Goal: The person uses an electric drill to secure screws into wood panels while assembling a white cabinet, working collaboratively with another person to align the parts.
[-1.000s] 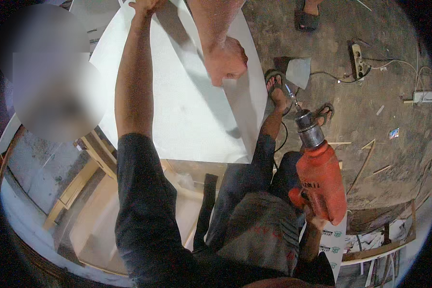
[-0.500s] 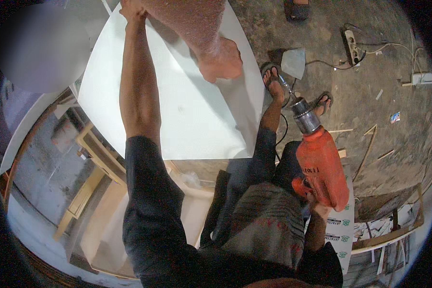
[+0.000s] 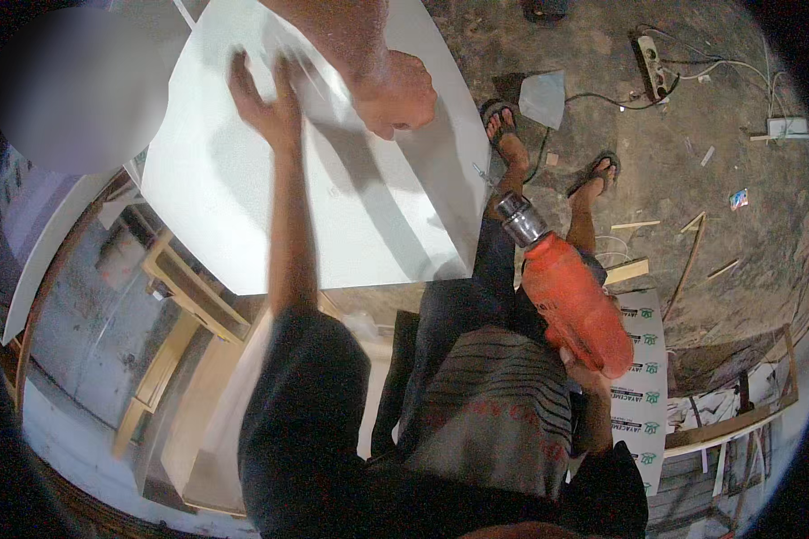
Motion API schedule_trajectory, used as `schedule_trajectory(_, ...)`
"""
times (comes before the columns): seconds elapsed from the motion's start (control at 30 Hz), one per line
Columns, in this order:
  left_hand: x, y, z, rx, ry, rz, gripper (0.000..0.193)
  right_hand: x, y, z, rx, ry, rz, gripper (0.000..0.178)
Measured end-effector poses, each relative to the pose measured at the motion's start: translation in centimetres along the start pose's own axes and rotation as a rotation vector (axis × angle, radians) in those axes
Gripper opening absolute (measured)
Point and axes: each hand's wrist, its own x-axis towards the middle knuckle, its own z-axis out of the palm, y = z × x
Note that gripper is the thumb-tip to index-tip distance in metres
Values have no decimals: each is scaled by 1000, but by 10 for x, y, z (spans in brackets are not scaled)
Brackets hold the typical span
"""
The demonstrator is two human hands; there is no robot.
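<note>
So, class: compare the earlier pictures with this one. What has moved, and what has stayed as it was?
The left hand has slid down from the white panel's top edge and now lies flat, fingers spread, on its face. Another person's hand has come lower over the panel. The right hand keeps its grip on the orange power drill, chuck pointing up toward the panel. The sandalled feet stay planted.

A co-worker's hand crowds the white panel; its lower half lies free.
</note>
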Motion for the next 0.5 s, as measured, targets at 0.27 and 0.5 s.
schedule_trajectory(0.27, -181, 81, 18, 471, -210, -289, 90, 2, -26, -7, 111, -109, 144, 66)
schedule_trajectory(0.5, -163, 72, 33, 493, -70, -216, 74, 2, -24, -13, 419, -144, 296, 30)
